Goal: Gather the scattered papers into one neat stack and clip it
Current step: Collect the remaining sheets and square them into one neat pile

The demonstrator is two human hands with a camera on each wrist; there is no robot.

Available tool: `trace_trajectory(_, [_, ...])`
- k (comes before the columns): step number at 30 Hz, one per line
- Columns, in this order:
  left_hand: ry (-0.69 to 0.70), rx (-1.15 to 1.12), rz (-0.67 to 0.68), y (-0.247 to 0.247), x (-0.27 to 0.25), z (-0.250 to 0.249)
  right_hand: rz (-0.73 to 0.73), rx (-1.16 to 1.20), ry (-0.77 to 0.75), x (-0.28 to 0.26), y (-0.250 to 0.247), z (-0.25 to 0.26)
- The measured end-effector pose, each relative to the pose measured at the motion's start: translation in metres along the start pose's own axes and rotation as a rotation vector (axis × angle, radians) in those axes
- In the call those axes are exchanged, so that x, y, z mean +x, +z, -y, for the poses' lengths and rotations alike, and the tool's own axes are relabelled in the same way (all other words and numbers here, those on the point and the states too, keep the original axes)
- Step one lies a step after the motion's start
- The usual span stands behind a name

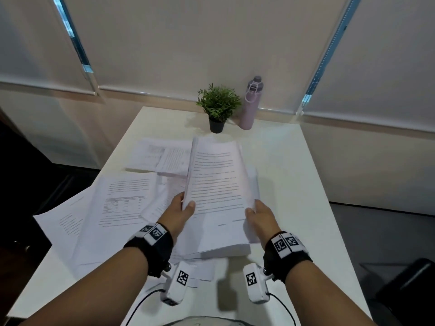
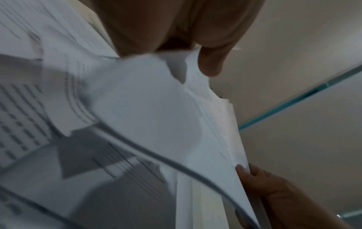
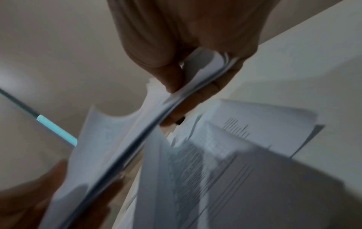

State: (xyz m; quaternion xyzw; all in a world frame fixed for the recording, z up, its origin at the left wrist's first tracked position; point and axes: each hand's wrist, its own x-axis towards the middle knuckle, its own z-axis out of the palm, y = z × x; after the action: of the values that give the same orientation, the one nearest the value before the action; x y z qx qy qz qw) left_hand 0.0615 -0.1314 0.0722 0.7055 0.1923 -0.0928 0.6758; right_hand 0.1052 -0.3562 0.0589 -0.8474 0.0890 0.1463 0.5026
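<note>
A thick stack of printed papers (image 1: 217, 184) is lifted off the white table (image 1: 294, 184), held between both hands. My left hand (image 1: 182, 211) grips its left edge, thumb on the top sheet. My right hand (image 1: 257, 212) pinches its right edge, where the sheets (image 3: 203, 72) curl between thumb and fingers. In the left wrist view the stack (image 2: 156, 116) bends under my left hand (image 2: 207, 65), and the right hand (image 2: 260, 186) shows at its far edge. Loose sheets (image 1: 122, 203) lie spread on the table's left side, more (image 1: 162, 156) farther back. No clip is visible.
A small potted plant (image 1: 217, 109) and a lilac water bottle (image 1: 250, 103) stand at the table's far edge. One sheet (image 1: 61, 222) overhangs the table's left edge. Window blinds (image 1: 211, 43) fill the wall behind. A dark object (image 1: 404, 285) sits on the floor at right.
</note>
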Motion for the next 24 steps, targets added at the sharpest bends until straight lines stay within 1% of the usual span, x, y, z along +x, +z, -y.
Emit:
trace_trajectory(2, [-0.016, 0.008, 0.068, 0.015, 0.003, -0.003, -0.104, -0.020, 0.026, 0.012, -0.025, -0.015])
trace_trajectory(4, [-0.019, 0.092, 0.061, 0.023, 0.006, -0.003, -0.201, -0.085, 0.070, 0.025, -0.056, -0.031])
trace_trajectory(7, [0.032, 0.297, -0.031, 0.022, 0.010, 0.002, -0.306, -0.198, 0.162, 0.041, -0.104, -0.057])
trace_trajectory(10, [0.029, 0.338, -0.112, 0.014, 0.014, 0.011, -0.369, -0.240, 0.251, 0.051, -0.142, -0.081])
trace_trajectory(13, [0.020, 0.321, -0.171, 0.006, 0.014, 0.018, -0.382, -0.272, 0.289, 0.060, -0.165, -0.100])
trace_trajectory(17, [0.011, 0.394, -0.254, -0.002, 0.010, 0.026, -0.366, -0.350, 0.328, 0.066, -0.174, -0.111])
trace_trajectory(19, [0.007, 0.446, -0.270, -0.008, 0.009, 0.031, -0.403, -0.466, 0.332, 0.066, -0.167, -0.110])
trace_trajectory(21, [0.002, 0.512, -0.269, -0.018, 0.009, 0.038, -0.419, -0.647, 0.300, 0.065, -0.156, -0.105])
trace_trajectory(22, [-0.011, 0.550, -0.266, -0.023, 0.010, 0.042, -0.399, -0.707, 0.274, 0.065, -0.149, -0.099])
trace_trajectory(24, [-0.050, 0.613, -0.278, -0.036, 0.012, 0.049, -0.323, -0.739, 0.201, 0.068, -0.128, -0.085])
